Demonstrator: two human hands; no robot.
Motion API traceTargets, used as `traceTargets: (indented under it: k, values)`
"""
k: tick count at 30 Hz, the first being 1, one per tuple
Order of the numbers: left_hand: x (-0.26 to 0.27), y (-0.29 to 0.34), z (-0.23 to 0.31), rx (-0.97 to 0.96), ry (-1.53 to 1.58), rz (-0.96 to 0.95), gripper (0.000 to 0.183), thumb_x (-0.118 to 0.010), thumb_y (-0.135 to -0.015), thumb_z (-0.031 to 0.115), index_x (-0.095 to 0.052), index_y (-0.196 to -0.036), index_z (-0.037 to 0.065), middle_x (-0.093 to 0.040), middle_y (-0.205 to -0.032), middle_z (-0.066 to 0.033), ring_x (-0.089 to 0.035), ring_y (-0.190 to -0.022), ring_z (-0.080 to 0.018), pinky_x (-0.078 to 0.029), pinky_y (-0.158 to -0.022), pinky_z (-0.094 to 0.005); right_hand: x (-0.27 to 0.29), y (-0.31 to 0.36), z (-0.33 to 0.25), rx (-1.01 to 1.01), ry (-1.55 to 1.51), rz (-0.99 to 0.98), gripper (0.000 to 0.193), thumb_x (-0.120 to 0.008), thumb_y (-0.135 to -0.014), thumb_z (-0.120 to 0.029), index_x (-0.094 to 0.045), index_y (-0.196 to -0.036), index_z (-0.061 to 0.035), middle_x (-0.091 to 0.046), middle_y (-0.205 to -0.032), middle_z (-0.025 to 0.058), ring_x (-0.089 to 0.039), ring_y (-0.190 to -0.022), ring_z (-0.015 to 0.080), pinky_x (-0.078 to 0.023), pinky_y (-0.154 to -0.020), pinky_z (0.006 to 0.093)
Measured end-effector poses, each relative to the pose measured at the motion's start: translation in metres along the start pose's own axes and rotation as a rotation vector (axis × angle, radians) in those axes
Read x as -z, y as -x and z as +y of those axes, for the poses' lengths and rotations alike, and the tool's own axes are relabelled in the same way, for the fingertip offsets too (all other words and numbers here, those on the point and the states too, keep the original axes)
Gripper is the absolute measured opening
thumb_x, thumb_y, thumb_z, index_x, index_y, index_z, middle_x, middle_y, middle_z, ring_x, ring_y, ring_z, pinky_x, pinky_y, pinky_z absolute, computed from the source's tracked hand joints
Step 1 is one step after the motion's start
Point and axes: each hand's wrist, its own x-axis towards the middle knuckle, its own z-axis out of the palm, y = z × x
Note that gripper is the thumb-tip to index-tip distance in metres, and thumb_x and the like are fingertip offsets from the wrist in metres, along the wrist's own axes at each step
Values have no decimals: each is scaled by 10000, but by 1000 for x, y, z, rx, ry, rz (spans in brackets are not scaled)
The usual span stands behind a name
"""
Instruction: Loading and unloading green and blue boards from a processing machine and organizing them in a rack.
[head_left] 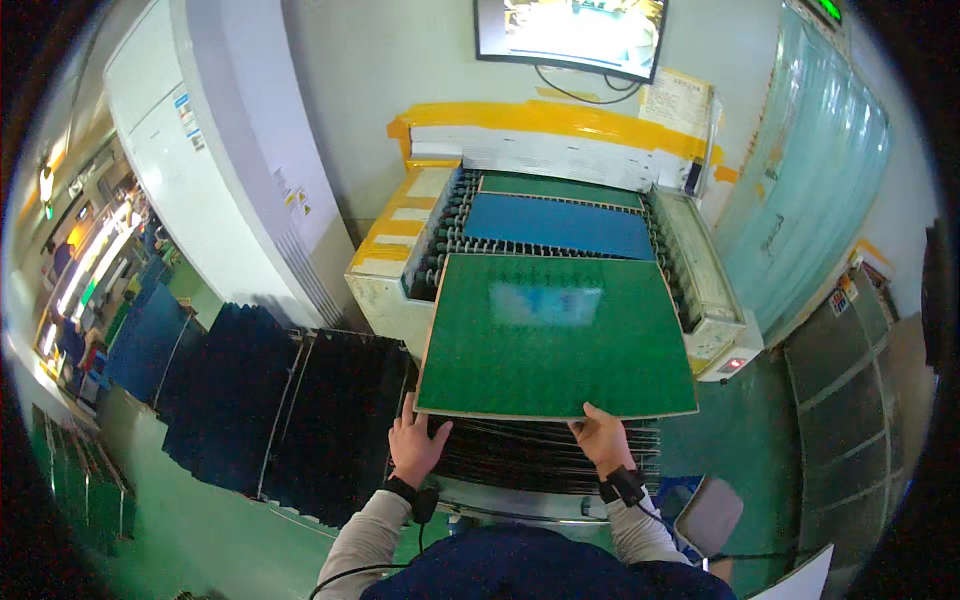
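you hold the green panel (555,335) by its near edge with both hands: your left hand (415,445) sits under the near left corner, fingers spread and pressing up against the edge, and your right hand (603,437) grips the near edge right of the middle, thumb on top. the panel lies flat, its far edge meeting the roller conveyor (445,235) of the machine and its near edge over the rack of thin wires (540,455) in front of you.

as i judge it, you are partway: a blue panel (558,225) and another green one (560,188) already lie farther along the rollers, while yours is only at the mouth of the conveyor and not yet let go. the dark slotted racks (290,410) to your left hold many upright sheets.

for signs: broad yellow tape (560,115) runs along the machine's far housing and down its left shoulder; a pale paper notice (678,100) hangs at the right of that tape under the wall monitor (570,35); small blue and yellow stickers (295,200) sit on the white cabinet (210,170) to the left; a small red-lit panel (733,365) shows at the machine's near right corner.
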Motion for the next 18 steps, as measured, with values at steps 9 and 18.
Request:
traceTargets:
  k: [9,18]
  values:
    - [3,-1,5,34,-37,-55,679,-678,-869,481,-521,-1427,126,-388,-1550,-147,-566,-1135,-417,-475,-940,-496,-10,-5,3,-46,9,16,113,-657,-962,-178,-635,-939,-70,-652,-931,59,-641,-894,231,-552,-849,417]
    - [-9,1,0,-12,-52,10,684,-671,-864,505,-543,-1424,135,-396,-1549,-138,-580,-1096,-385,-474,-922,-473,-18,-20,0,-67,23,-19,144,-639,-981,-217,-633,-942,-78,-680,-928,71,-651,-855,223,-556,-847,410]
